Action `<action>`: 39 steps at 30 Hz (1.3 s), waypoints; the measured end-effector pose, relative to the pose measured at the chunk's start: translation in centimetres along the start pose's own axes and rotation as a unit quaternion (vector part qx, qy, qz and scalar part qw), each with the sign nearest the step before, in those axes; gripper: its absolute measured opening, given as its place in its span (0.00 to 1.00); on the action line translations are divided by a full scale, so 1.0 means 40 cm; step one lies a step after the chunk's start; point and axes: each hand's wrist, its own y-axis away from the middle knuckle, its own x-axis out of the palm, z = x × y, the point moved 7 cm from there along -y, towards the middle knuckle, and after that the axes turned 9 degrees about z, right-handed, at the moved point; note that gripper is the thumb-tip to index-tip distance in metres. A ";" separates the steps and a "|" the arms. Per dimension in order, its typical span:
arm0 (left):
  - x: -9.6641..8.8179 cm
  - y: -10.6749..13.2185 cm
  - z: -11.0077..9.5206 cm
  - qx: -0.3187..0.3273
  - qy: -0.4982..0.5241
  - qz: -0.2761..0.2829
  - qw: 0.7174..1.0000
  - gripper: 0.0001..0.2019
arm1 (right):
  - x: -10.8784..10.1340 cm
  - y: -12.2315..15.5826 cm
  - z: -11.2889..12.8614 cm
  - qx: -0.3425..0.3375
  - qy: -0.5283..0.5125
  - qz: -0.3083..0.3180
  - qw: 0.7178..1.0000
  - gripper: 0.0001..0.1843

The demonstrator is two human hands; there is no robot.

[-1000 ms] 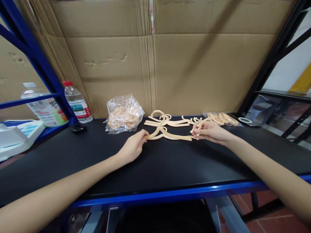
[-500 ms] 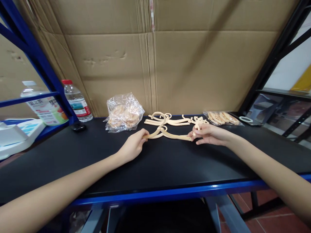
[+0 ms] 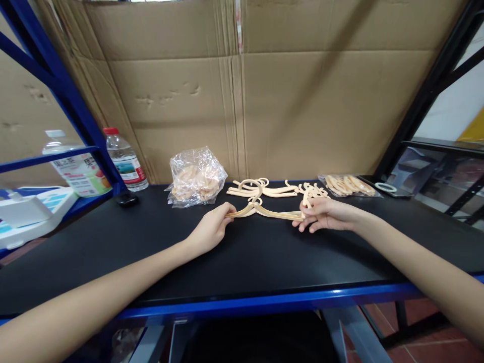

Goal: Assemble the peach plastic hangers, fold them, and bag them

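Observation:
A beige plastic clothes hanger (image 3: pixel 279 215) is held over the black tabletop, its hook pointing up and away from me. My left hand (image 3: pixel 212 226) is closed around the tip of its left arm. At the tip of the right arm, my right hand (image 3: pixel 321 214) pinches a small beige hook-like piece (image 3: pixel 306 200) between thumb and fingers. That piece touches or nearly touches the hanger's end; the fingers partly hide the contact. Behind lie more beige hanger parts (image 3: pixel 280 191), and several small curved pieces (image 3: pixel 314 190) sit just beyond my right hand.
A clear bag of beige parts (image 3: pixel 196 176) stands at the back left, a flatter bag (image 3: pixel 350 185) at the back right. Near it a white ring (image 3: pixel 385 187) lies on a dark flat object. Leftward are a red-capped bottle (image 3: pixel 126 161) and a black mouse-like object (image 3: pixel 126 199).
My right hand has brought the small piece down against the hanger's right end. The hanger stays in my left hand. The camera view has shifted slightly.

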 end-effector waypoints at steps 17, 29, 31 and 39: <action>-0.004 0.003 -0.013 0.010 -0.001 0.000 1.000 0.05 | -0.007 -0.008 0.012 -0.061 0.046 -0.082 0.994 0.12; -0.002 0.006 -0.001 -0.006 -0.005 -0.002 1.000 0.07 | 0.008 -0.009 0.032 -0.145 0.087 -0.141 0.975 0.18; -0.002 0.007 0.000 -0.007 -0.004 -0.004 1.000 0.07 | 0.009 -0.008 0.037 -0.156 0.084 -0.148 0.973 0.19; -0.001 0.007 -0.004 -0.010 -0.005 0.001 1.000 0.07 | -0.006 -0.005 0.042 -0.184 0.077 -0.176 0.964 0.20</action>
